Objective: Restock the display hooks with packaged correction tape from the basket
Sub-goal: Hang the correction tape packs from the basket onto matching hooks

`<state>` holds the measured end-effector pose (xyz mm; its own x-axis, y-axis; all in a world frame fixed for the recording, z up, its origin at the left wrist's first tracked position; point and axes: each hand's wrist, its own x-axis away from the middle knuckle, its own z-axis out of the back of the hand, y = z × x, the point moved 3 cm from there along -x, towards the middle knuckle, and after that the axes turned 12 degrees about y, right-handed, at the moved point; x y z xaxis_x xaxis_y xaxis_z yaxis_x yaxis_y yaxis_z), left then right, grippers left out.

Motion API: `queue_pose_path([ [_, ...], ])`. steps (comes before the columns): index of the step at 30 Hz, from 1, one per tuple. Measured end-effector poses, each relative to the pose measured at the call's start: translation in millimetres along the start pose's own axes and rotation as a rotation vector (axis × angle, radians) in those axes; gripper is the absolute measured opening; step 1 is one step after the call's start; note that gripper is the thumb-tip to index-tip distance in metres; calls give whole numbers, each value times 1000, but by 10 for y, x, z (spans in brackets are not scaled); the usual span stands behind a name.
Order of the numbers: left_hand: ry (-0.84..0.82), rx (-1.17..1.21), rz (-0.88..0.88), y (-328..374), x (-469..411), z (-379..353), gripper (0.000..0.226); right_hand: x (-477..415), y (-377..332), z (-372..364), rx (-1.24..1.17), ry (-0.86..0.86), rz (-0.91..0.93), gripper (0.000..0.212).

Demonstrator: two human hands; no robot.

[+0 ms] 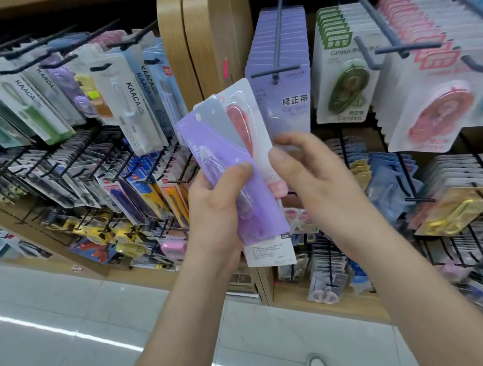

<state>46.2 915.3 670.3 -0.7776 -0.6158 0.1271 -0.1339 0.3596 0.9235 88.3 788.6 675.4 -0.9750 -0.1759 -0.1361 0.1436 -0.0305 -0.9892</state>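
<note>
Both hands [265, 192] around fanned correction-tape packs [229, 141]

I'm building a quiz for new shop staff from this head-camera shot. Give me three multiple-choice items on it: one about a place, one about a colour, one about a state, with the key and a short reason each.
1. Where does the row of lilac carded correction tape packs hang?
A. right of the rounded wooden divider panel
B. left of it
C. on the floor

2. What colour is the frontmost flat pack of the fan in the hands?
A. green
B. purple
C. yellow

3. What is the left hand doing?
A. hanging open
B. resting on a hook
C. gripping the fanned packs

Key: A, the lilac row hangs on a grey hook just right of the panel. B, the front pack is purple, with a grey one and a white one with a pink tape behind it. C, its thumb presses on the purple pack while the right hand fingers the fan's edge.
</note>
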Motion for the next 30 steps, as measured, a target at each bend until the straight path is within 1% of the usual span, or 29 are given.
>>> queue_pose_path([
  [1, -6, -15, -24, -1, 22, -14, 34, 73, 37, -82, -112, -152, -76, 38],
  [2, -15, -41, -49, -1, 43, -26, 37, 137, 49, -136, -179, -253, -92, 36],
  [3, -26, -75, -71, -3, 65, -26, 38, 179, 65, -161, -219, -293, -86, 38],
  [5, -43, -148, -107, -5, 94, -6, 41, 202, 91, -151, -265, -280, -79, 44],
  [6, -44, -172, -120, -9, 99, 8, 42, 194, 119, -131, -271, -254, -86, 44],
  [8, -23, -167, -137, 1, 101, 36, 45, 183, 151, -97, -240, -224, -78, 40],
  [10, 12, -137, -146, 27, 89, 67, 45, 194, 155, -82, -218, -229, -65, 35],
  [14, 8, -86, -111, 92, 22, 182, 34, 207, 145, -43, -252, -216, -122, 27],
  [16, 26, -75, -93, 140, -10, 241, 36, 199, 138, -10, -213, -216, -105, 26],
  [18, 61, -92, -111, 182, -26, 289, 29, 190, 128, 29, -178, -208, -89, 25],
  [20, 101, -159, -150, 201, -12, 312, 21, 184, 131, 66, -157, -207, -88, 24],
  [21, 122, -195, -176, 213, -4, 327, 24, 187, 134, 82, -153, -215, -88, 24],
  [22, 138, -229, -214, 231, 6, 350, 34, 192, 133, 99, -153, -222, -86, 24],
  [24, 164, -344, -352, 268, -12, 457, 62, 207, 131, 144, -144, -225, -69, 25],
  [25, 183, -429, -426, 302, -8, 504, 72, 213, 128, 168, -137, -225, -55, 25],
  [26, 188, -501, -471, 331, 3, 531, 73, 220, 129, 192, -140, -227, -45, 25],
  [27, 175, -541, -485, 348, 18, 539, 67, 227, 134, 214, -156, -229, -42, 24],
  [29, 108, -570, -457, 334, 53, 501, 39, 235, 152, 247, -207, -236, -62, 22],
  [30, 77, -559, -420, 309, 76, 468, 28, 241, 163, 257, -225, -242, -75, 24],
])
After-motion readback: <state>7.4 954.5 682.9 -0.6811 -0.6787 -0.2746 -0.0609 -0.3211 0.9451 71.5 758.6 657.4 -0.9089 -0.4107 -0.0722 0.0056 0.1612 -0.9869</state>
